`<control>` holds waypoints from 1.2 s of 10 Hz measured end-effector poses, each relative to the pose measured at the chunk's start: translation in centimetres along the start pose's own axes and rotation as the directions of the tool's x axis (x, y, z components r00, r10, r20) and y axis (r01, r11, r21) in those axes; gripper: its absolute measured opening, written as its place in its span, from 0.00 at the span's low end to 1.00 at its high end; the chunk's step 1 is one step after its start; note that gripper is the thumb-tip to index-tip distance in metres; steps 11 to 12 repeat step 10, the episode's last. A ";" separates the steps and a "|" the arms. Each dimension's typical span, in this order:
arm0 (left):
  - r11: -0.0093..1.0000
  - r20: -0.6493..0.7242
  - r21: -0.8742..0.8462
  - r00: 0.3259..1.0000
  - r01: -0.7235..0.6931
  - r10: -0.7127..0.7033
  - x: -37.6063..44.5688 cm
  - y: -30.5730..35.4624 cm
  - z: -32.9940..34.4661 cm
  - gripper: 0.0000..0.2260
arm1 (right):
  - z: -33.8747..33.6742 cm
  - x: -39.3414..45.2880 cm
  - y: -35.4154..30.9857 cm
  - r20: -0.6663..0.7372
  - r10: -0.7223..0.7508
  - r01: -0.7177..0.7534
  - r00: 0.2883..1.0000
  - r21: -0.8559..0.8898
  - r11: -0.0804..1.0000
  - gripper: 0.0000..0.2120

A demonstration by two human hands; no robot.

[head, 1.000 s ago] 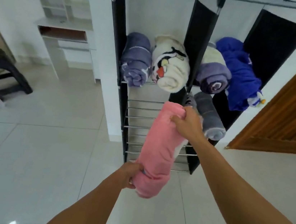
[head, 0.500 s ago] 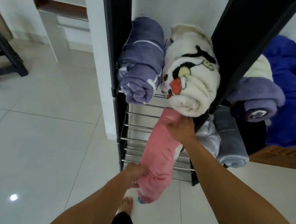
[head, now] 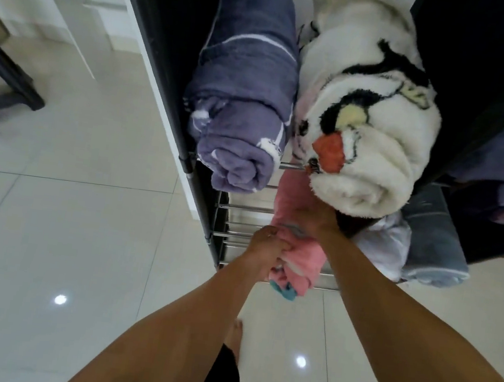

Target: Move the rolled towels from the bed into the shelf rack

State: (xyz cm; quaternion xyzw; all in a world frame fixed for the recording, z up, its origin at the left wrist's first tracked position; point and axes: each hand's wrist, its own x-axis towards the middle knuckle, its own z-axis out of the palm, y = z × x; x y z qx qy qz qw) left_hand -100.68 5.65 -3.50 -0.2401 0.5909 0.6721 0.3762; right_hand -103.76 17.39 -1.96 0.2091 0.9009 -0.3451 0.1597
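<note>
A: What is held in the shelf rack (head: 202, 190)?

B: Above the hands, a purple rolled towel (head: 244, 93) and a white penguin-patterned roll (head: 367, 110) are laid side by side on the upper wire shelf; beyond the right hand, a grey roll (head: 433, 243) is kept on the lower tier.

A: And the pink rolled towel (head: 297, 251)?

B: It is laid on the lower wire shelf; its near end is gripped by the left hand (head: 266, 244); its top is clasped by the right hand (head: 314, 220).

A: The surroundings?

B: Glossy pale floor tiles (head: 63, 230) are seen below; a dark stool (head: 2, 84) is placed far left of the hands.
</note>
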 end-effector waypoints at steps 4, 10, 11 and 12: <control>0.931 0.028 0.363 0.998 0.041 -0.054 -0.7 -1.5 -0.2 0.20 | 2.4 -2.1 3.4 -0.070 0.376 -0.365 0.924 0.130 0.922 0.41; 0.894 0.127 0.420 0.986 -0.154 0.110 -6.0 -1.8 0.9 0.21 | -0.3 -7.3 3.5 -0.157 0.165 -0.151 0.974 0.097 0.984 0.19; 0.894 0.127 0.420 0.986 -0.154 0.110 -6.0 -1.8 0.9 0.21 | -0.3 -7.3 3.5 -0.157 0.165 -0.151 0.974 0.097 0.984 0.19; 0.894 0.127 0.420 0.986 -0.154 0.110 -6.0 -1.8 0.9 0.21 | -0.3 -7.3 3.5 -0.157 0.165 -0.151 0.974 0.097 0.984 0.19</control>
